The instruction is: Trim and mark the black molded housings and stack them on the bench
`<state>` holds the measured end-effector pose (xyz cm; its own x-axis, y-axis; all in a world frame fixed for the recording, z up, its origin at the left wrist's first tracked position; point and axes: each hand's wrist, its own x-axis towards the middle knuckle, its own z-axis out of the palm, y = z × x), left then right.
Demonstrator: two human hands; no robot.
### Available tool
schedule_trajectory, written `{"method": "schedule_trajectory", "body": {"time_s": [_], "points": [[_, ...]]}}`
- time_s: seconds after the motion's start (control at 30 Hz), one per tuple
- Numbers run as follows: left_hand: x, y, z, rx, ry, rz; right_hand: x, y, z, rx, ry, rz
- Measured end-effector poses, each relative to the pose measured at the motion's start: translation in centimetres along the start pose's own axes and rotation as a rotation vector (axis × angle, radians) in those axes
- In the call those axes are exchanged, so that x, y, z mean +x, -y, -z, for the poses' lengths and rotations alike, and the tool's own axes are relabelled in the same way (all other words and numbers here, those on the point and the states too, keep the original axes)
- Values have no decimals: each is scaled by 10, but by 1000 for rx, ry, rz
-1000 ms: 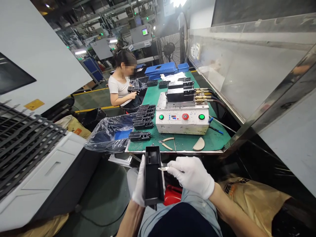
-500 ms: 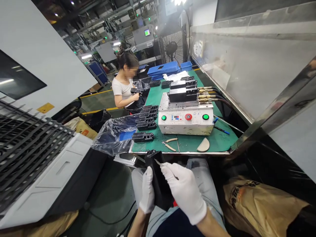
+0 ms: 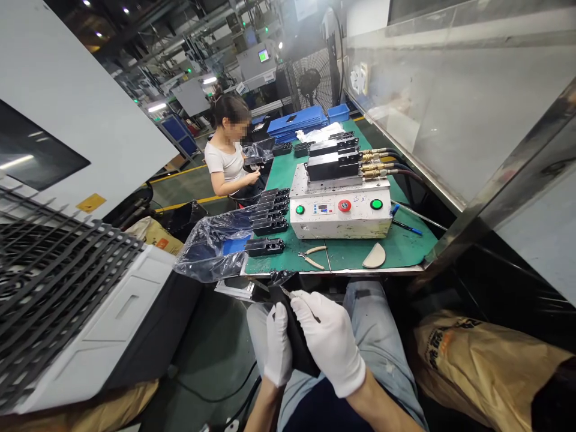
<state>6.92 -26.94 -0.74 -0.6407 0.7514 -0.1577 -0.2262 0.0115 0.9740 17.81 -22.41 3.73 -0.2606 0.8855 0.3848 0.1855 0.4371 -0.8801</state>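
Note:
A long black plastic part (image 3: 297, 336) is held tilted above my lap, near the table's front edge. My left hand (image 3: 278, 347), in a white glove, grips its left side with the thumb upward. My right hand (image 3: 330, 336), also gloved in white, is closed round a small thin tool (image 3: 288, 293) whose tip touches the part near its upper end. Most of the tool is hidden by the fingers. On the green table, several similar black parts (image 3: 270, 223) lie in a row at the left, with one (image 3: 264, 246) nearer the front.
A white machine (image 3: 341, 210) with lit green buttons and hoses stands on the green table (image 3: 351, 255). Pliers (image 3: 314, 258), a beige half-disc (image 3: 374, 256) and a blue pen (image 3: 407, 227) lie near it. Another person (image 3: 227, 159) sits at the table's left side.
The view has shifted slightly. Both hands keep hold of the part and tool, which sit a little further right in the picture. The other person's hands have moved.

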Motion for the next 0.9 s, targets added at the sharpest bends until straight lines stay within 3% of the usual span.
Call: {"method": "schedule_trajectory", "body": {"time_s": [0.47,0.8,0.9], "points": [[1,10,10,123,25,-119,-6,-3,-3,17,-16,-14],[7,27,23,325,-110,-221,-2,-10,-1,132,-22,-101],[11,30,29,425,-50,-306,0,-9,3,204,-6,-112]]}}
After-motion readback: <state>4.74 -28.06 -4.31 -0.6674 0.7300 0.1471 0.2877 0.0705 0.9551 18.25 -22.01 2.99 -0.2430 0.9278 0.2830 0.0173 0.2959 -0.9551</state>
